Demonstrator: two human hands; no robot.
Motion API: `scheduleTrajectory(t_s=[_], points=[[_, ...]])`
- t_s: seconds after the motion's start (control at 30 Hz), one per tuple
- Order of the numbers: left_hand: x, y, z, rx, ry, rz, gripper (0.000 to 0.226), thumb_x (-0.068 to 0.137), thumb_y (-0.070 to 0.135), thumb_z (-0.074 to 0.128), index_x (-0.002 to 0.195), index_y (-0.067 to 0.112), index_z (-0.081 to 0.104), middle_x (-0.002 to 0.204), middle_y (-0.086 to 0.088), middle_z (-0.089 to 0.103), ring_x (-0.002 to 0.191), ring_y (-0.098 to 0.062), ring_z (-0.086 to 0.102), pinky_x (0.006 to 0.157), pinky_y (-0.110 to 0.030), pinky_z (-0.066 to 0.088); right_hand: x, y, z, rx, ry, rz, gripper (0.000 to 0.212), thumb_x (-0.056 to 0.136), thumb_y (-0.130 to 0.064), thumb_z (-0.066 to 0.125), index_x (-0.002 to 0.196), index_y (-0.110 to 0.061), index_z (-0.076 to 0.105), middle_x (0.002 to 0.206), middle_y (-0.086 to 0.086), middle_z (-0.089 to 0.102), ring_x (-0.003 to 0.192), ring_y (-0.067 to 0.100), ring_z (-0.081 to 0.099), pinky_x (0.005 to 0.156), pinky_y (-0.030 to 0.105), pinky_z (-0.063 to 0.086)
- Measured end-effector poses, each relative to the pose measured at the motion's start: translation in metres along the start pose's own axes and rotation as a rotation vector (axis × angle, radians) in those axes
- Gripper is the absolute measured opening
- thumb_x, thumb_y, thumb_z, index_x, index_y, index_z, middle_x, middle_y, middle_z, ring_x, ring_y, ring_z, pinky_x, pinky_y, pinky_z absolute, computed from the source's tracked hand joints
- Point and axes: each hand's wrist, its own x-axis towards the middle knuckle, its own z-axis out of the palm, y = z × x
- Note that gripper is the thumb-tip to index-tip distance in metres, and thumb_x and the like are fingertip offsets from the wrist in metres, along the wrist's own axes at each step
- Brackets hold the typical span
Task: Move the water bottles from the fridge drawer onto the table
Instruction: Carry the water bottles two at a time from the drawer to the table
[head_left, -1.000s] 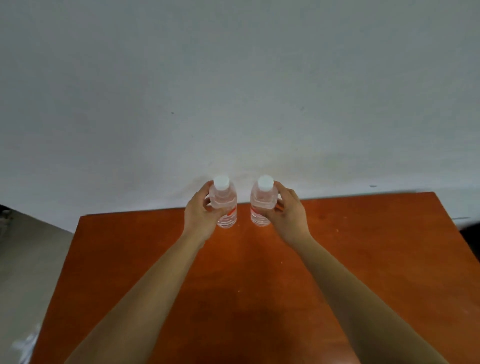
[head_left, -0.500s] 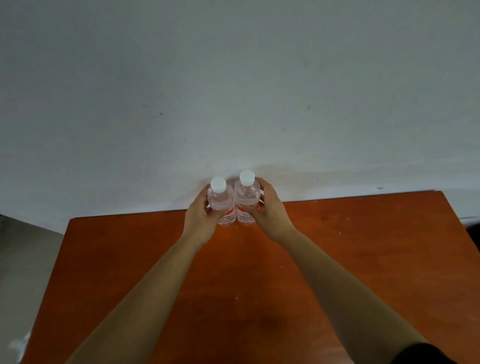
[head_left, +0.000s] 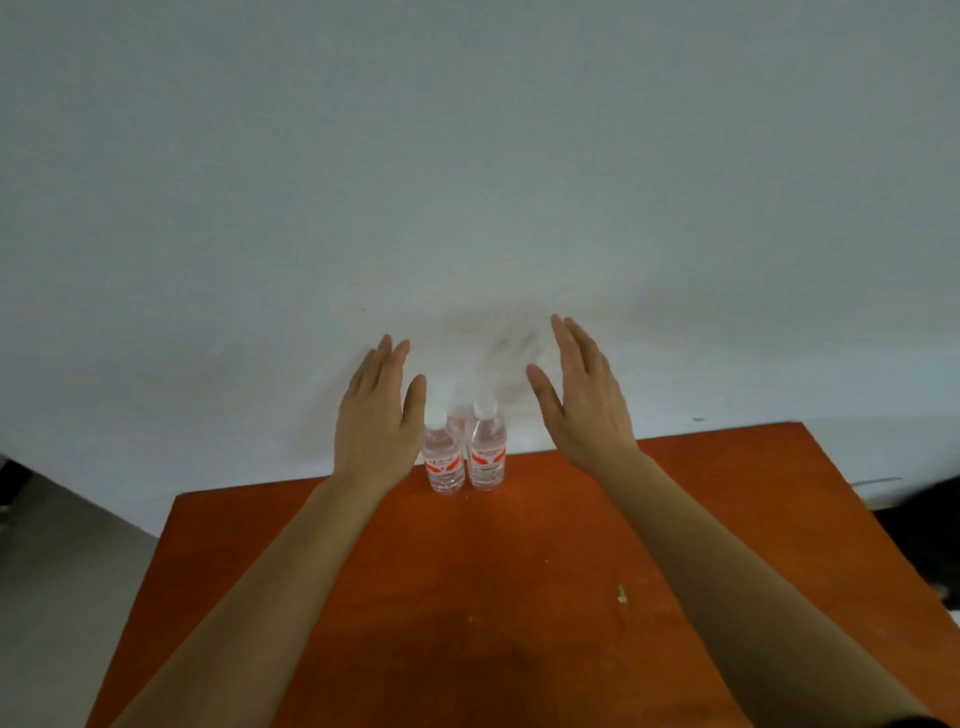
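Two small clear water bottles with white caps and red labels stand upright side by side at the far edge of the orange-brown table (head_left: 519, 597), against the white wall. The left bottle (head_left: 444, 460) touches the right bottle (head_left: 487, 451). My left hand (head_left: 378, 421) is raised just left of them, fingers straight and apart, holding nothing; it covers a sliver of the left bottle. To the right of the bottles my right hand (head_left: 584, 395) is lifted, flat and empty, a clear gap away. No fridge drawer is in view.
A white wall (head_left: 467, 182) rises directly behind the table. A small pale scrap (head_left: 621, 592) lies on the table at the right. Grey floor (head_left: 57, 571) shows to the left, and something dark (head_left: 930, 525) sits beyond the table's right edge.
Both hands have let go of the bottles and lifted away with fingers spread. The two bottles, brought together half a second ago, now stand alone on the table.
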Motion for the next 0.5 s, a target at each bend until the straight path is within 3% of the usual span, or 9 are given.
scheduleTrajectory(t_s=[0.1,0.2,0.5], points=[[-0.009,0.022,-0.021,0.225,0.162,0.202,0.058,0.103,0.047,0.027,0.153,0.018,0.032,0.163,-0.009,0.019,0.151,-0.030,0.016,0.121,-0.049,0.017,-0.019,-0.007,-0.040,-0.127,0.213,-0.045,0.065,0.105,-0.052,0.033,0.159,-0.021,0.014,0.166,0.009,0.013,0.153,0.027,0.015,0.121,0.046,0.021],[-0.024,0.050,-0.020,0.253,0.250,0.300,0.061,0.104,0.049,0.022,0.154,0.017,0.029,0.164,-0.013,0.016,0.152,-0.033,0.012,0.121,-0.055,0.015,-0.052,0.000,-0.072,-0.283,0.292,-0.041,0.067,0.104,-0.056,0.030,0.160,-0.023,0.014,0.168,0.010,0.004,0.155,0.028,0.003,0.124,0.048,0.009],[-0.092,0.192,0.018,0.114,0.113,0.486,0.065,0.102,0.054,0.019,0.158,0.021,0.015,0.166,-0.009,0.001,0.153,-0.027,-0.003,0.121,-0.057,0.009,-0.180,0.063,-0.185,-0.505,0.353,0.206,0.074,0.102,-0.059,0.027,0.160,-0.018,0.007,0.168,0.010,-0.005,0.154,0.028,-0.008,0.124,0.053,0.006]])
